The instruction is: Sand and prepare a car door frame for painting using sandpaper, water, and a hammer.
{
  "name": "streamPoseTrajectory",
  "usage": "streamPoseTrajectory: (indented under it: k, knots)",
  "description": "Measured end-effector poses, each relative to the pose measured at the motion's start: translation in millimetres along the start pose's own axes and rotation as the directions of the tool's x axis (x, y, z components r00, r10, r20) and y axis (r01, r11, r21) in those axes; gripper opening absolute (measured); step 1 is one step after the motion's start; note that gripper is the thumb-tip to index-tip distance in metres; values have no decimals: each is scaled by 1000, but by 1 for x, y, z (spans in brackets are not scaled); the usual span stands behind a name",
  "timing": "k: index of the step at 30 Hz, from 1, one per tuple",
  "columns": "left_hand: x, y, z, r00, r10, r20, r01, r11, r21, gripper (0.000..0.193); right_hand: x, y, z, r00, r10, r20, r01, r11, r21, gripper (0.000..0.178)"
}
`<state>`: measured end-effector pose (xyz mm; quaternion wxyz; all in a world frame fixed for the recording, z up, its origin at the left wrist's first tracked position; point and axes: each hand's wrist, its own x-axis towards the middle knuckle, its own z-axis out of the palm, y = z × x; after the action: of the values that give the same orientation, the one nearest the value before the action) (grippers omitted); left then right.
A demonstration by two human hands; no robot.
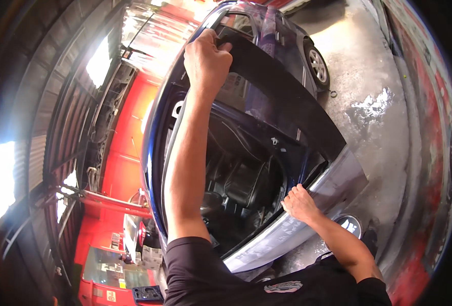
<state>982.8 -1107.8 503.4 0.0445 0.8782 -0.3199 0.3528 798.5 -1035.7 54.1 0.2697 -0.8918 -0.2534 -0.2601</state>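
Note:
A car door [282, 232] with a dull silver-grey lower skin and a broad black window frame [287, 89] stands in front of me, beside a dark blue car [274, 30]. Stretched far forward, my left hand [208, 61] is closed around the far upper end of the black frame, its fingers partly hidden behind the wrist. My right hand [301, 203] lies lower and nearer, fingers curled over the door's window sill, where a dark strip [315, 174] runs along the edge. Through the window opening, the dark seat [246, 181] and cabin show.
A wheel [316, 65] of the car stands on the wet-looking concrete floor [369, 102] at right. Red wall panels [126, 132] and a horizontal bar [116, 201] are at left. Newspaper sheets [152, 257] hang at lower left. A round-topped container [349, 224] sits near my right forearm.

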Motion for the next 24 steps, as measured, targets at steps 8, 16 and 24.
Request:
streamPoseTrajectory:
  k: [8,16,24]
  knots:
    - [3,-16,11,972,194,-135,-175,975,139,30,3,-3,0,996,-21,85,23,999,-28,38]
    - [-18,-18,-2,998,-24,63,17,994,106,26,-3,5,-4,997,-19,78,19,1000,-1,38]
    - [-19,-13,10,1000,0,25,-2,996,91,27,-6,12,-1,997,24,67,-24,1000,-1,38]
